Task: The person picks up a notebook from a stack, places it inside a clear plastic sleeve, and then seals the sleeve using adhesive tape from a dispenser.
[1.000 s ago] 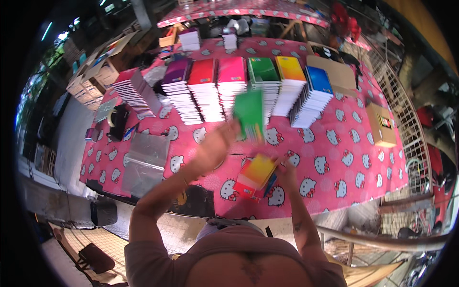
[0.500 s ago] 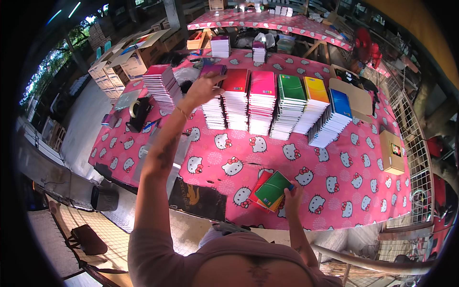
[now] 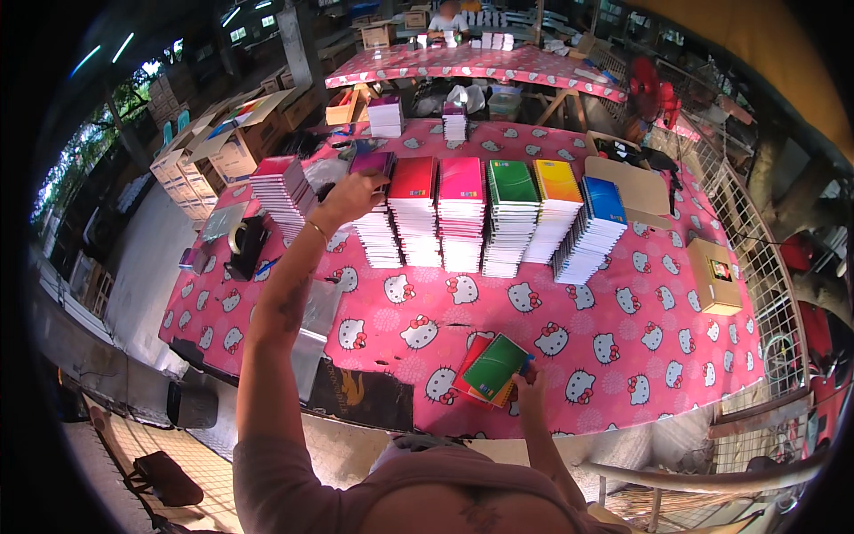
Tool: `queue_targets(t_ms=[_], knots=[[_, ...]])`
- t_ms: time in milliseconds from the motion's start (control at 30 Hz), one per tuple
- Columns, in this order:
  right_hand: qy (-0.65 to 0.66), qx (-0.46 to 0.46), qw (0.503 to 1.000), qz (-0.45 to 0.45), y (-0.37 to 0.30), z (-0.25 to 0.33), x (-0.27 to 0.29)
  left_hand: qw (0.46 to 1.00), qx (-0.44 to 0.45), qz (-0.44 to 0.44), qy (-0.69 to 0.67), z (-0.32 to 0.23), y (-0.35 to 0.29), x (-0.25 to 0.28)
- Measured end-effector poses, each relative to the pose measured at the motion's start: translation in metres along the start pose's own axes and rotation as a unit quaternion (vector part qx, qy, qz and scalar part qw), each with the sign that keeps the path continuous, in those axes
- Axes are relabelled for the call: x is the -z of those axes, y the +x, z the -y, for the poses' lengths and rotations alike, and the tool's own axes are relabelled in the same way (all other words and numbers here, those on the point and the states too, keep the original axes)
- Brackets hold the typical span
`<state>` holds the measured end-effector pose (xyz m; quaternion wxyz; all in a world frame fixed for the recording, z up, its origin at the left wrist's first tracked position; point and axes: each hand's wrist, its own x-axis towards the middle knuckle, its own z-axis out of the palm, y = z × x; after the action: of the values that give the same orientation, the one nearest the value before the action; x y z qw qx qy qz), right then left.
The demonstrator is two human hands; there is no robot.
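Observation:
Over the near edge of the purple notebook stack point(image 3: 377, 238), my left hand point(image 3: 358, 192) has its fingers closed on the top purple notebook point(image 3: 372, 163), hiding part of its cover. My right hand point(image 3: 530, 388) grips the right edge of a small fanned pile near the table's front. A green spiral notebook point(image 3: 498, 367) tops that pile, with red, yellow and blue edges showing beneath. Right of the purple stack stand stacks of red point(image 3: 413, 179), pink point(image 3: 461, 179), green point(image 3: 512, 182), yellow point(image 3: 558, 182) and blue notebooks point(image 3: 604, 200).
A leaning magenta-topped stack point(image 3: 285, 200) and a tape dispenser point(image 3: 245, 249) stand at left. Brown cartons point(image 3: 227, 147) are behind them. A small cardboard box point(image 3: 714, 278) sits at right on the pink patterned tablecloth point(image 3: 623, 351). At the far table is a person point(image 3: 447, 22).
My left hand has shifted from across the purple stack's top to its near edge. My right hand keeps hold of the small pile. The view has tilted up, showing a person far off.

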<state>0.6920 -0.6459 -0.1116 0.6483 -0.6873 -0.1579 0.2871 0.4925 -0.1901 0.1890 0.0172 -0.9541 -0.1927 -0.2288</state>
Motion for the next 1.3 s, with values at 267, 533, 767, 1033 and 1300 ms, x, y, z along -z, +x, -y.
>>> queue_targets(t_ms=[267,533,767,1033,1300], knots=[[-0.004,-0.009,1.000,-0.015,0.000,-0.006,0.003,0.999,-0.009,0.036,0.000,0.006,0.013,0.006],[0.062,-0.037,0.997,0.001,-0.016,0.008,0.002,0.985,0.001,0.050,0.166,-0.008,0.017,-0.005],[0.109,-0.091,0.989,0.040,-0.036,0.056,-0.016,0.981,0.082,-0.120,0.125,0.018,-0.012,0.019],[0.172,-0.156,0.973,-0.004,-0.035,0.064,-0.011,0.978,0.007,-0.177,-0.108,-0.222,-0.113,-0.047],[0.118,-0.223,0.967,-0.041,-0.031,0.072,-0.007,0.957,0.051,0.042,-0.283,-0.324,-0.169,-0.133]])
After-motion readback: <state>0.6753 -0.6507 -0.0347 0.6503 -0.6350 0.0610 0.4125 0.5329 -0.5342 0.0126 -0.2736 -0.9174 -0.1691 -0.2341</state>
